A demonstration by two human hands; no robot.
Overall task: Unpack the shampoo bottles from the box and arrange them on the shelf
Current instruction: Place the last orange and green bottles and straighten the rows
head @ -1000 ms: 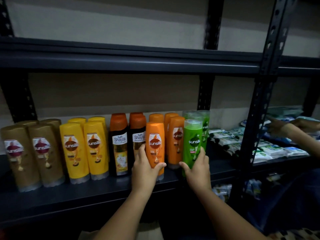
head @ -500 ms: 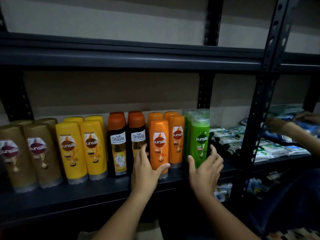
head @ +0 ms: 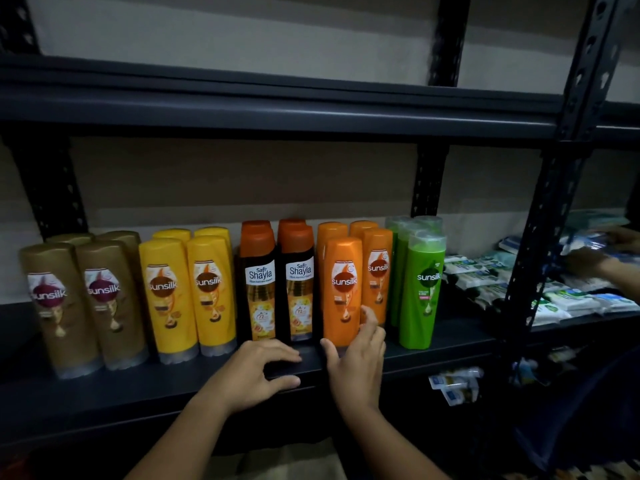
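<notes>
The shelf is carrying upright bottles in colour groups, two deep: gold bottles at the far left, then yellow bottles, then two dark Shayla bottles with orange caps, then orange bottles, and green bottles at the right end of the row. The groups are standing side by side, touching or nearly so. The left hand is hovering over the front lip of the shelf just before the Shayla bottles, its grip loosely curled, fingers and thumb apart and holding nothing; whether the fingertips are touching the board is not clear. The right hand is reaching to the front orange bottle, its grip spread around the bottle's lower part, the thumb lying at the bottle's left base and the fingers rising along its right side between it and the next orange bottle; the fingers are looking relaxed, not clenched. The front green bottle is standing free, just right of that hand. Beyond the black upright, white and green packets are lying on the next bay, where another person's hand, blurred, is reaching in from the right edge. A few small packets are showing below the shelf.
</notes>
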